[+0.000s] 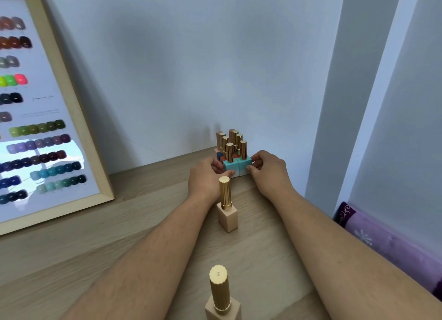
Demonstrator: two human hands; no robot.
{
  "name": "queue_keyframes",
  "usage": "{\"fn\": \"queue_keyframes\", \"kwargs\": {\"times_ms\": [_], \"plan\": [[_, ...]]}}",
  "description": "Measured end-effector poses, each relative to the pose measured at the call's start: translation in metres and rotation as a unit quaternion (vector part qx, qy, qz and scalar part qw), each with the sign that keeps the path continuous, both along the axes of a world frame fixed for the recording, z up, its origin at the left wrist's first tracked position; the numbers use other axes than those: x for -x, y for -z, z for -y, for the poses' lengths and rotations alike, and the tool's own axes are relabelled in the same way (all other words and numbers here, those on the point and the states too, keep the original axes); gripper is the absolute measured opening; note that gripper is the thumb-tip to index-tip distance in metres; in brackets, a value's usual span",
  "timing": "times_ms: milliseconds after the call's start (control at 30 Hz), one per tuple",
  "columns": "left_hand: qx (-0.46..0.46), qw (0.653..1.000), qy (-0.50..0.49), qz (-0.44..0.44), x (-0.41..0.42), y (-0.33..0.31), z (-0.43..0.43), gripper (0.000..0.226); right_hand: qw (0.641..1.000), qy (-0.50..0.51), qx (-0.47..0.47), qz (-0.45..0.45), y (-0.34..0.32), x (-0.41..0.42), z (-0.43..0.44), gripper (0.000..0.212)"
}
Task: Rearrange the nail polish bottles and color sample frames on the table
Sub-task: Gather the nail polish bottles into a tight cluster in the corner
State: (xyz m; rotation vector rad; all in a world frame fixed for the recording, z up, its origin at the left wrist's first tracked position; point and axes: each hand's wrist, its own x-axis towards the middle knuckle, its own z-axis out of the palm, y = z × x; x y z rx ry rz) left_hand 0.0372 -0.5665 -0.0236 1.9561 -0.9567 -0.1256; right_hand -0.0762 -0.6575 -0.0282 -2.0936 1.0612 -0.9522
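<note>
A tight cluster of several nail polish bottles with gold caps stands against the wall at the table's far edge. Its two front bottles are turquoise. My left hand grips the cluster's left side, fingers curled round the left turquoise bottle. Against the right side, my right hand holds the right turquoise bottle with thumb and fingers. A beige bottle stands between my forearms. A second beige bottle stands at the near edge. A wooden color sample frame leans on the wall at left.
The wooden table runs to the wall at the back. A white wall corner juts out at right. Purple patterned fabric lies beyond the table's right edge.
</note>
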Motion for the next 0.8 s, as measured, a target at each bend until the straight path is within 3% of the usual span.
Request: {"fn": "queue_keyframes", "kwargs": {"times_ms": [667, 800], "plan": [[-0.001, 1.000, -0.020, 0.004, -0.005, 0.001, 0.006, 0.028, 1.000, -0.007, 0.007, -0.006, -0.001, -0.006, 0.005, 0.022], [0.019, 0.999, -0.009, -0.034, 0.000, -0.002, -0.004, 0.024, 0.999, -0.011, -0.015, 0.031, -0.003, 0.002, -0.002, 0.021]]}}
